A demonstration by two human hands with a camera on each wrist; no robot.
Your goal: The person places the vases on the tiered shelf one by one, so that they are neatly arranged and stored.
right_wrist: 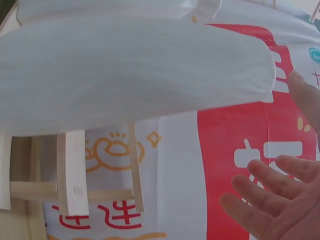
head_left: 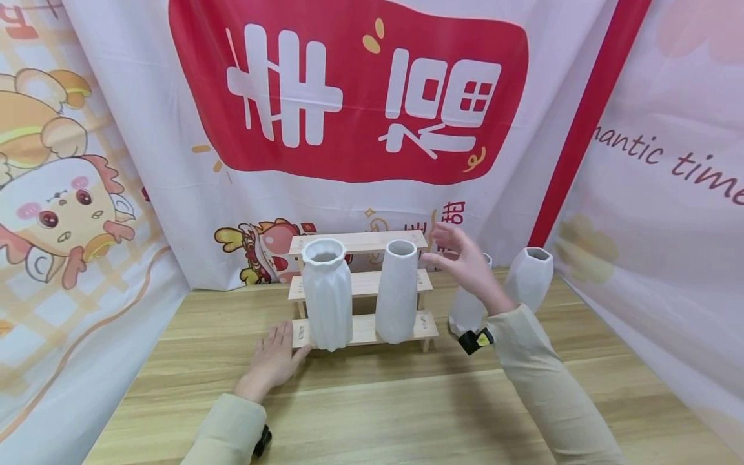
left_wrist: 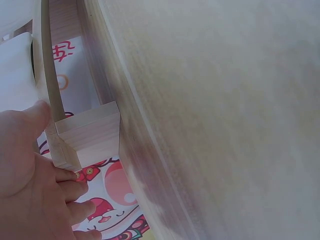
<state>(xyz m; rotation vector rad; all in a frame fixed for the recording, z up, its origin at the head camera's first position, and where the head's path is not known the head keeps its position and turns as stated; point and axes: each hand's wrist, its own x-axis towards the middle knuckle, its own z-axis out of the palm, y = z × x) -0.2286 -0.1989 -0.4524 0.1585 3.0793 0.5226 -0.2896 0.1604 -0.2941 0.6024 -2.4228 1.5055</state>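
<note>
A small three-step wooden stand (head_left: 364,284) bears two white vases on its lowest step. The left one is a fluted vase (head_left: 328,297) with a scalloped rim; to its right stands a smooth, narrow-necked vase (head_left: 397,294), seen large and close as a white vase (right_wrist: 135,75) in the right wrist view. My left hand (head_left: 272,358) holds the stand's lower left corner, thumb (left_wrist: 37,117) against the front edge and fingers by the board's end. Beside the narrow-necked vase's mouth, my right hand (head_left: 465,261) is raised with fingers spread, apart from the vase and holding nothing.
Two more white vases stand on the wooden table (head_left: 372,413) to the right: a faceted vase (head_left: 529,278) and another vase (head_left: 467,310), partly hidden behind my right forearm. A printed cloth (head_left: 360,194) hangs right behind the stand, with more cloth at both sides.
</note>
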